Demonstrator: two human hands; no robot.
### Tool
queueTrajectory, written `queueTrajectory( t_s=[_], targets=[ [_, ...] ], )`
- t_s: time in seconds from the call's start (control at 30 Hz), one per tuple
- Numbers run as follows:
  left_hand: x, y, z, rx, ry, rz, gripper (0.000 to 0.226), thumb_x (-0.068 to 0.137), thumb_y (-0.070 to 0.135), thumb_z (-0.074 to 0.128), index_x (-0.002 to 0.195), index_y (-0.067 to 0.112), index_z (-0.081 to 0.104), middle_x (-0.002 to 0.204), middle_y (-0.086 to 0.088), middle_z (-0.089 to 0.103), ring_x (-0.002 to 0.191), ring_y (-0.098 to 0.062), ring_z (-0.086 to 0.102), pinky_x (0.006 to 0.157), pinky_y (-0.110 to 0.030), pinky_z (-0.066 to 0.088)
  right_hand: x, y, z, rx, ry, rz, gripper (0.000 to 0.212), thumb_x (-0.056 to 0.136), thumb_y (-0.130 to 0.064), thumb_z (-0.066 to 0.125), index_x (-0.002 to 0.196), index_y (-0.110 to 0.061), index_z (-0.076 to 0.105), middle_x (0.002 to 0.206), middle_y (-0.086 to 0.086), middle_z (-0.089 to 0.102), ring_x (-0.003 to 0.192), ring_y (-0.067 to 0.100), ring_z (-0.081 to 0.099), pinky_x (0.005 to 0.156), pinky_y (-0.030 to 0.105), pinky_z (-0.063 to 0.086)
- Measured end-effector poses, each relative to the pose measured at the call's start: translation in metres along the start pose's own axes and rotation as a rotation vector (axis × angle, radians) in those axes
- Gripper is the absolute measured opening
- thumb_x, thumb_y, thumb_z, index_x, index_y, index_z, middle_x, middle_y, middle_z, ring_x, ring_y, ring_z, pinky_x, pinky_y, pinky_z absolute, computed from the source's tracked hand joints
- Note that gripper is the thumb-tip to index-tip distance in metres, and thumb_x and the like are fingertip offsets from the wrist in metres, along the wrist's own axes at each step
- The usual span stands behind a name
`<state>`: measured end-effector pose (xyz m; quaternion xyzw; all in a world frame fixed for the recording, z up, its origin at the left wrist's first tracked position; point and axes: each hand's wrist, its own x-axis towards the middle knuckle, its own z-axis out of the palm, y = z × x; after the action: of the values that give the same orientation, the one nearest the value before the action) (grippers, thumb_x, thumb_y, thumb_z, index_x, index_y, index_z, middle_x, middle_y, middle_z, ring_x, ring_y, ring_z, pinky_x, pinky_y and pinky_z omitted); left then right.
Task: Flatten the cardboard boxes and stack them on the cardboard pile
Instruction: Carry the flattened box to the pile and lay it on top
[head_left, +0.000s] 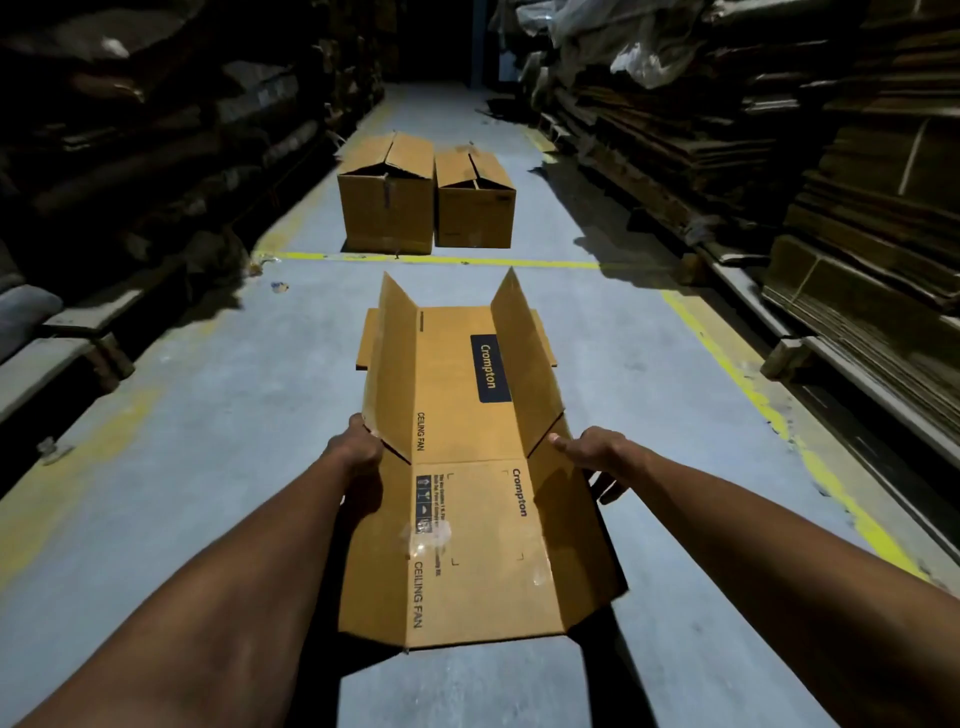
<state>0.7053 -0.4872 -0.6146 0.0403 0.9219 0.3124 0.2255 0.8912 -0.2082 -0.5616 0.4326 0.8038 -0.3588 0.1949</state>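
A person carries a flattened Crompton ceiling-fan box down a dim warehouse aisle, holding it out in front at arm's length above the grey floor. The left hand curls round the box's left edge and the right hand grips the right edge, thumb on top and fingers wrapped beneath. A hold at both sides likely keeps the long sheet level and stops its loose side flaps from swinging; two far flaps stand up in a V all the same.

Two upright boxes, their top flaps partly open, sit side by side farther down the aisle, just beyond a yellow floor line, apparently awaiting flattening.

Stacks of flat cardboard line the right side, a probable destination for the sheet in hand. Shadowed shelving fills the left.
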Motion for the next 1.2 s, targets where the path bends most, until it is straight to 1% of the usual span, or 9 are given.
queueTrajectory(
  t_s=[0.1,0.17,0.27,0.4,0.57,0.83,1.03,1.13,1.2],
  targets=[
    [0.004,-0.010,0.009,-0.055,0.065,-0.025,0.053,0.111,0.037,0.039,0.159,0.023,0.021,0.142,-0.025,0.053,0.123,-0.045,0.055,0.094,-0.047,0.046,0.018,-0.004,0.007,0.015,0.060,0.006,0.079,0.101,-0.071,0.036,0.146,-0.007,0.048,0.142,0.019,0.059,0.093,0.038,0.068,0.062,0.043,0.058],
    [0.002,-0.017,0.012,-0.055,0.091,0.004,0.063,0.111,0.039,0.040,0.164,0.031,0.006,0.137,-0.025,0.057,0.119,-0.045,0.058,0.097,-0.048,0.046,0.023,-0.008,0.010,0.049,0.119,-0.032,0.072,0.103,-0.065,0.038,0.145,-0.007,0.049,0.145,0.019,0.056,0.115,0.043,0.064,0.074,0.049,0.059],
    [-0.004,-0.033,0.017,0.051,0.127,0.123,0.079,0.108,0.044,0.046,0.162,0.044,-0.012,0.125,-0.018,0.062,0.110,-0.039,0.062,0.093,-0.046,0.048,0.035,-0.013,0.013,-0.064,0.261,-0.185,0.062,0.105,-0.048,0.053,0.152,-0.014,0.032,0.145,0.020,0.054,0.125,0.042,0.059,0.094,0.053,0.056],
    [-0.003,-0.057,0.020,0.112,0.124,0.247,0.084,0.103,0.038,0.059,0.165,0.036,0.002,0.141,-0.016,0.059,0.126,-0.039,0.058,0.106,-0.050,0.049,0.047,-0.013,0.015,-0.299,0.264,-0.378,0.095,0.097,-0.034,0.071,0.163,-0.030,0.004,0.143,0.020,0.051,0.126,0.041,0.057,0.103,0.052,0.051],
    [-0.007,-0.063,0.013,0.073,0.103,0.229,0.087,0.101,0.031,0.066,0.167,0.035,0.010,0.153,-0.019,0.050,0.135,-0.040,0.053,0.111,-0.045,0.047,0.042,-0.014,0.011,-0.382,0.234,-0.380,0.074,0.101,-0.017,0.064,0.160,-0.018,0.021,0.142,0.019,0.054,0.127,0.038,0.057,0.102,0.045,0.050],
    [-0.019,-0.033,-0.014,0.075,0.151,0.240,0.085,0.100,0.025,0.068,0.166,0.035,0.014,0.157,-0.014,0.047,0.139,-0.038,0.050,0.113,-0.044,0.046,0.002,-0.025,-0.008,-0.274,0.342,-0.456,0.063,0.101,-0.014,0.061,0.158,-0.017,0.034,0.144,0.019,0.055,0.128,0.039,0.056,0.104,0.048,0.050],
    [-0.039,0.026,-0.073,0.103,0.136,0.261,0.090,0.097,0.028,0.073,0.167,0.031,0.017,0.162,-0.014,0.041,0.145,-0.036,0.044,0.119,-0.038,0.039,-0.060,-0.052,-0.059,-0.137,0.418,-0.464,0.054,0.101,-0.013,0.059,0.153,-0.016,0.044,0.141,0.017,0.055,0.125,0.038,0.058,0.103,0.047,0.050],
    [-0.058,0.071,-0.110,0.120,0.157,0.301,0.085,0.094,0.027,0.076,0.164,0.028,0.028,0.155,-0.014,0.048,0.141,-0.036,0.048,0.115,-0.038,0.040,-0.087,-0.072,-0.097,-0.081,0.474,-0.462,0.040,0.101,-0.011,0.058,0.140,-0.017,0.056,0.121,0.012,0.059,0.104,0.032,0.062,0.094,0.046,0.054],
    [-0.068,0.098,-0.135,0.139,0.189,0.332,0.079,0.091,0.028,0.079,0.158,0.028,0.039,0.147,-0.014,0.056,0.133,-0.036,0.053,0.109,-0.038,0.044,-0.098,-0.086,-0.125,-0.089,0.529,-0.472,0.025,0.098,-0.008,0.057,0.121,-0.016,0.063,0.110,0.009,0.062,0.082,0.024,0.060,0.072,0.037,0.055]
  ],
)
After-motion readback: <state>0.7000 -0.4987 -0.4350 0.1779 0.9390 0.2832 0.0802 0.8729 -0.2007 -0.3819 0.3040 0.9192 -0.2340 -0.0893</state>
